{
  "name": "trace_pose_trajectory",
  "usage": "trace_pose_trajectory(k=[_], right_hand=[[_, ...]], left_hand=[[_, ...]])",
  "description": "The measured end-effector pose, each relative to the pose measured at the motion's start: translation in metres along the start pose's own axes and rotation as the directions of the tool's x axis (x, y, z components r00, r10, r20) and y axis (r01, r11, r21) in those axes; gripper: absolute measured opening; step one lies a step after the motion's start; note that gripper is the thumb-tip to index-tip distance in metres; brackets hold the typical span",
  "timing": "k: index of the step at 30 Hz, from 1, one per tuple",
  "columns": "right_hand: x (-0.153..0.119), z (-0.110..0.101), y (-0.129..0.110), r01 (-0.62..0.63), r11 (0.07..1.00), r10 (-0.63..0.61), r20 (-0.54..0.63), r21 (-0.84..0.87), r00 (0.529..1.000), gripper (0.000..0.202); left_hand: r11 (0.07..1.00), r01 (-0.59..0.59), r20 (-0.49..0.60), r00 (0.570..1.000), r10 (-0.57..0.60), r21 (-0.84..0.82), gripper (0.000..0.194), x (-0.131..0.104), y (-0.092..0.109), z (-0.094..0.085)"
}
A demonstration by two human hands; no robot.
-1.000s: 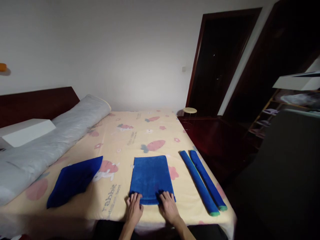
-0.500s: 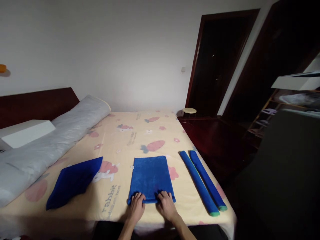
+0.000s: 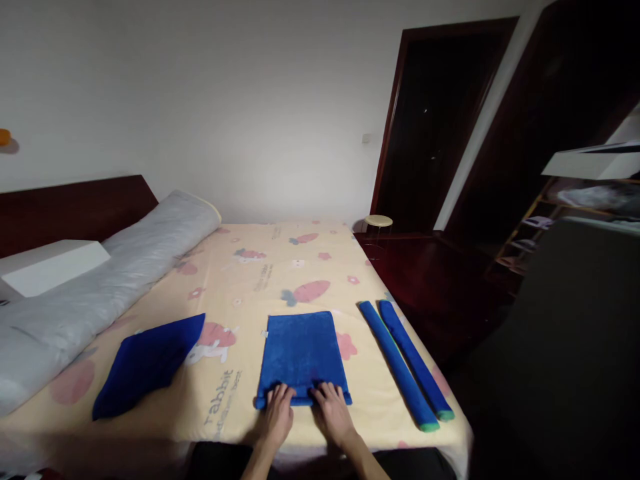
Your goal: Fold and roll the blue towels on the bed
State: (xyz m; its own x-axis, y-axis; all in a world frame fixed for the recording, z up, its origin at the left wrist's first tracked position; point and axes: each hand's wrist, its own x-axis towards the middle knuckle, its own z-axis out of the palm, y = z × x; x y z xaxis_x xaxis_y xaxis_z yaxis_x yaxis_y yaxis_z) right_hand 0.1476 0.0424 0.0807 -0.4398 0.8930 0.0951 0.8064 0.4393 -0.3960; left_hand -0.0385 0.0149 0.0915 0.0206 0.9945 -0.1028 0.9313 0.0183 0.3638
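Observation:
A blue towel [image 3: 304, 347] lies flat in front of me, its near edge turned up into a thin roll. My left hand [image 3: 280, 412] has its fingers curled over the left part of that roll. On the right part, my right hand [image 3: 332, 408] holds it the same way, thumbs hidden or hard to make out. To the right lie two rolled blue towels [image 3: 397, 365] with green ends, side by side. Another blue cloth [image 3: 149, 363], loosely folded, rests to the left.
Everything lies on a bed with a yellow printed sheet [image 3: 310, 253]. A grey rolled quilt [image 3: 125, 267] and a white box [image 3: 55, 263] are along the left by the headboard. A round stool [image 3: 379, 221] stands beyond the bed; a dark grey panel [image 3: 565, 347] is at right.
Both hands have shifted very slightly along the rolled edge, the left one a little to the right. The towels and the cloth stay where they were.

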Motion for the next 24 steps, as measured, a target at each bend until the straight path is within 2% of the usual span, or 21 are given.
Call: trace_pose_trajectory(k=[2,4,7,10,14,16,19,21,24], right_hand=[[0.003,0.006,-0.005,0.064,0.998,-0.066,0.051,0.026,0.997,0.044],[0.003,0.010,-0.002,0.073,0.997,-0.075,0.056,0.028,0.996,0.046],[-0.006,0.006,0.017,-0.025,0.999,0.025,-0.016,-0.020,1.000,0.052],[-0.017,-0.006,0.038,-0.117,0.991,0.112,-0.078,-0.068,0.991,0.056],[-0.020,-0.020,0.044,-0.111,0.990,0.104,-0.091,-0.083,0.990,0.056],[-0.019,-0.024,0.042,-0.078,0.995,0.072,-0.088,-0.060,0.993,0.054],[-0.015,-0.028,0.041,-0.038,0.999,0.039,-0.069,0.022,0.997,0.036],[-0.013,-0.031,0.045,-0.055,0.993,0.060,-0.040,0.101,0.997,0.028],[-0.010,-0.035,0.056,-0.110,0.977,0.112,-0.001,0.181,0.994,0.026]], left_hand=[[0.998,-0.059,0.040,0.997,0.059,-0.010,0.056,0.004,0.008,0.003],[0.998,-0.062,0.044,0.997,0.062,-0.013,0.057,0.006,0.007,0.003],[1.000,0.004,-0.003,1.000,-0.004,0.003,0.057,0.003,-0.013,-0.004],[0.998,0.065,-0.075,0.995,-0.063,0.020,0.058,-0.003,-0.035,-0.011],[0.996,0.088,-0.143,0.986,-0.090,-0.017,0.056,-0.006,-0.045,-0.012],[0.995,0.093,-0.168,0.981,-0.100,-0.047,0.049,-0.007,-0.045,-0.012],[0.994,0.069,-0.144,0.986,-0.081,-0.084,0.032,-0.009,-0.050,-0.017],[0.994,0.055,-0.113,0.991,-0.066,-0.098,0.023,-0.010,-0.057,-0.023],[0.992,0.056,-0.083,0.994,-0.066,-0.113,0.015,-0.010,-0.068,-0.032]])
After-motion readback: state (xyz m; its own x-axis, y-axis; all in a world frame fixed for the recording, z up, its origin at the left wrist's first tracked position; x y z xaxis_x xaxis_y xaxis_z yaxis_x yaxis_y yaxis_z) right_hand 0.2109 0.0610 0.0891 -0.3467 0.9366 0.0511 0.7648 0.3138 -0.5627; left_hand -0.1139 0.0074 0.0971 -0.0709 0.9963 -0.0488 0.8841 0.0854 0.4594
